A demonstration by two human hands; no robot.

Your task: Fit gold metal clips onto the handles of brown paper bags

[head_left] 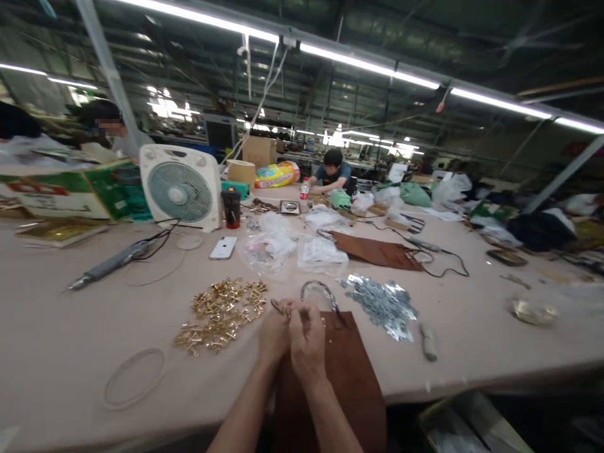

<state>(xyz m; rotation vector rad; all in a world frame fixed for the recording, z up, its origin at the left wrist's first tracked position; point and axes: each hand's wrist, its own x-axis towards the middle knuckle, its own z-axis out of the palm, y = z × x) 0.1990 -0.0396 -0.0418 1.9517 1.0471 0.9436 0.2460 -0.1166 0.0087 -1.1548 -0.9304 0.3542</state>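
Observation:
My left hand [274,336] is closed around a small dark strap end [277,306] that sticks out past its fingers. Pressed against it, my right hand [309,343] is closed in a pinch at the same spot; what its fingertips hold is hidden. Beneath both hands lies a brown leather panel [349,371], hanging over the table's front edge. A dark curved handle [319,286] arches beyond my fingers, one end lying on the panel's top edge. Gold-coloured metal studs [226,311] are heaped to the left, flat silver metal plates [384,305] to the right.
A soldering-iron-like tool [111,264], a white phone [223,248] and a box fan [182,187] stand or lie at left. Further back are plastic bags [274,242] and another brown panel [377,250]. A grey roll-shaped piece [428,341] lies right. A person [334,173] sits across.

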